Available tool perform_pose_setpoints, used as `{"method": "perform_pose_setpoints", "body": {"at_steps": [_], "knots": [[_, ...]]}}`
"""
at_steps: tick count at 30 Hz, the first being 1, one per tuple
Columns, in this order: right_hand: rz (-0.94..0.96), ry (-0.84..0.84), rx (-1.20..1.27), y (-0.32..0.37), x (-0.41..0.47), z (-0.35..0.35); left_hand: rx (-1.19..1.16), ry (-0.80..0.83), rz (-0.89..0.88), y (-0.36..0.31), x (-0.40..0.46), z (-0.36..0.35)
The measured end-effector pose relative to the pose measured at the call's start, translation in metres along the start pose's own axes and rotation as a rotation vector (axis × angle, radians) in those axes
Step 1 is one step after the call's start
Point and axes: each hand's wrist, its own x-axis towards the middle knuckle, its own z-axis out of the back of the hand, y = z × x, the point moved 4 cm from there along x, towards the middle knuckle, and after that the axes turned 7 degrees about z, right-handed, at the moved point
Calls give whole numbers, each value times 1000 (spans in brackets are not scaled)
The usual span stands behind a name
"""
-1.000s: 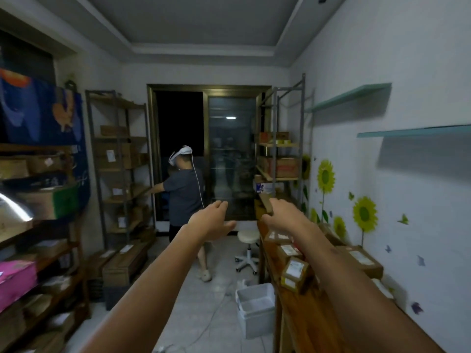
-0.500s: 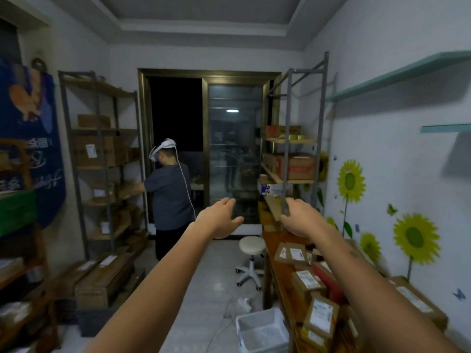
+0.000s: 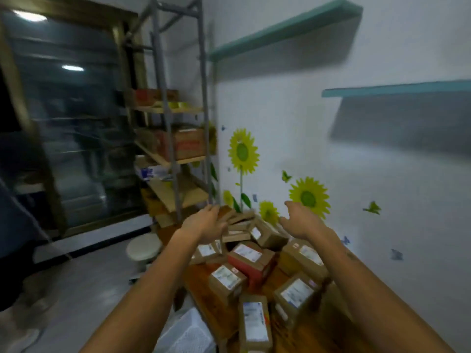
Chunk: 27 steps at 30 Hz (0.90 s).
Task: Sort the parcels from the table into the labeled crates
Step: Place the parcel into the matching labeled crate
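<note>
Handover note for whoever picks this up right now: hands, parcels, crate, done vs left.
Left hand: open, empty, reaching out above the far end of the parcel heap.
Right hand: open, empty, fingers spread, above the heap nearer the wall.
Parcels: a pile of brown boxes with white labels on the wooden table, with one red parcel in the middle and a long box nearest the camera.
White crate: on the floor beside the table; any label on it is unreadable.
Done: nothing is seen sorted; the crate's contents are unclear.
Left: pick up a parcel, read its label, put it in the right crate, repeat.
</note>
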Motion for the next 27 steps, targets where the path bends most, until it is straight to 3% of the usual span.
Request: {"method": "perform_pose_setpoints", "body": {"at_steps": [6, 11, 15, 19, 23, 27], "knots": [[-295, -14, -2, -137, 13, -20, -35, 99, -276, -114, 114, -73], [-551, -3, 62, -235, -3, -47, -43, 210, -467, -206, 154, -124], [-733, 23, 143, -273, -26, -83, -36, 345, -550, -251, 181, -176], [-913, -34, 199, -297, -46, -114, 33, 336, -721, -289, 193, -218], [-1108, 30, 247, -306, -66, -153, -44, 603, -771, -316, 204, -295], [-1216, 68, 370, -317, -74, -200, -159, 765, -801, -334, 203, -345]]}}
